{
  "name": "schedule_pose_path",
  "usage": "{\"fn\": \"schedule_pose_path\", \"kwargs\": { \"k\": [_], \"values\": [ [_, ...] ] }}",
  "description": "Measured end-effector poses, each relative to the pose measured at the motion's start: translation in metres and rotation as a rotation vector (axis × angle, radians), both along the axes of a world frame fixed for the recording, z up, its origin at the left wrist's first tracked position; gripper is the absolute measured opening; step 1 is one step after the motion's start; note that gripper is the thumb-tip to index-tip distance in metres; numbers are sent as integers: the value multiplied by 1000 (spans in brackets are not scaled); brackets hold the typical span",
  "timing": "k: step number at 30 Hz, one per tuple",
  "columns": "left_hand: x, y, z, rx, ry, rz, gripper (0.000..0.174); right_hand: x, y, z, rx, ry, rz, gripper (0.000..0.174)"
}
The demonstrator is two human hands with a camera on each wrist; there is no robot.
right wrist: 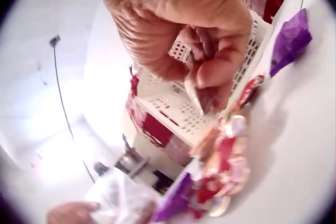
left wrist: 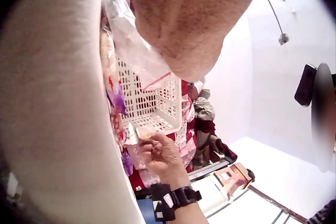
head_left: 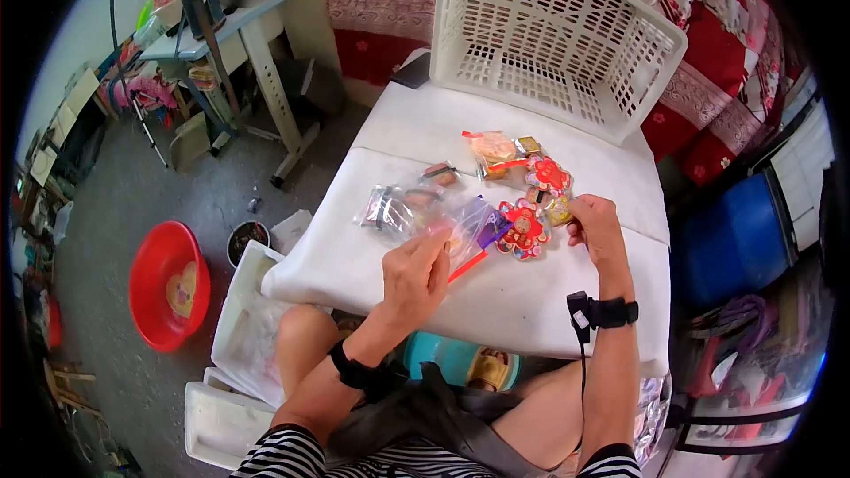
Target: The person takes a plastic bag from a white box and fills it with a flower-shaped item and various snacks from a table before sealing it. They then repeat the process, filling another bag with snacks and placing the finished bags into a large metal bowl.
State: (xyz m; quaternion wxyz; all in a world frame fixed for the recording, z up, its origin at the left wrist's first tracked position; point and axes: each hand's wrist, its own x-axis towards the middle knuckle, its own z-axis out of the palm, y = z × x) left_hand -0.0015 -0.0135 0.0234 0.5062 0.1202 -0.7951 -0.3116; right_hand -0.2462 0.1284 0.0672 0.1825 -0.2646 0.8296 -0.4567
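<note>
My left hand [head_left: 416,270] grips a clear plastic bag [head_left: 462,235] by its edge, near a red strip [head_left: 469,266] along its opening. Over the right part of the cloth, my right hand [head_left: 595,226] pinches a small packet in a shiny wrapper [right wrist: 193,90] between thumb and fingers. Close to those fingers lie two red flower-shaped packets [head_left: 524,228] and a purple packet [head_left: 492,227]. Clear-wrapped snacks [head_left: 494,152] lie farther back, and more clear packaging [head_left: 390,209] sits left of the bag. In the left wrist view my left hand [left wrist: 184,24] hides part of the bag.
A white plastic crate [head_left: 549,44] lies tipped toward me at the back of the white-covered table [head_left: 363,274]. A dark flat object [head_left: 412,72] is at the far left corner. On the floor are a red basin [head_left: 155,301] and white bins [head_left: 235,327]; a blue barrel [head_left: 735,235] stands right.
</note>
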Motion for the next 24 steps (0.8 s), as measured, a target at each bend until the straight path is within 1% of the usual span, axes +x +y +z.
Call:
{"fn": "schedule_pose_path", "kwargs": {
  "k": [1, 2, 4, 5, 7, 9, 10, 12, 13, 15, 16, 18, 19, 20, 22, 23, 24],
  "values": [
    [2, 0, 2, 36, -23, -12, 27, 13, 1, 12, -230, -374, 70, 25],
    [3, 0, 2, 73, -44, -24, 26, 28, -1, 21, -223, -370, 70, 25],
    [0, -1, 1, 88, -2, -11, 26, 64, -13, 33, -216, -530, 270, 23],
    [-2, -1, 1, 97, 34, 1, 25, 81, -20, 34, -210, -547, 291, 21],
    [-1, 0, 4, 82, 20, 13, 25, 105, -39, 28, -206, -563, 312, 19],
    [1, 0, 6, 65, 6, 21, 25, 117, -58, 8, -147, -410, 307, 17],
    [2, 1, 6, 42, -9, 24, 26, 123, -67, 0, -149, -405, 303, 17],
    [3, 0, 7, 18, -19, 13, 26, 132, -81, -14, -321, -443, 320, 14],
    [2, -1, 7, -7, 9, 24, 26, 135, -88, -24, -323, -433, 305, 14],
    [3, -5, 4, -33, 39, 60, 25, 140, -97, -40, -615, -882, 454, 15],
    [5, -7, 4, -32, 41, 47, 25, 140, -99, -43, -620, -876, 442, 15],
    [8, -9, 6, 38, 0, 74, 22, 143, -104, -35, -522, -884, 553, 18],
    [6, -10, 8, -8, 37, 74, 22, 148, -99, -31, -452, -725, 478, 13],
    [5, -10, 8, -7, 39, 73, 22, 147, -97, -32, -452, -724, 476, 13],
    [5, -11, 7, -4, 60, 72, 22, 142, -94, -36, -235, 158, 638, 14],
    [5, -11, 8, -3, 59, 74, 22, 141, -91, -33, -235, 157, 640, 14],
    [6, -11, 10, 38, 43, 65, 23, 138, -88, -24, -276, 156, 569, 18]
  ]
}}
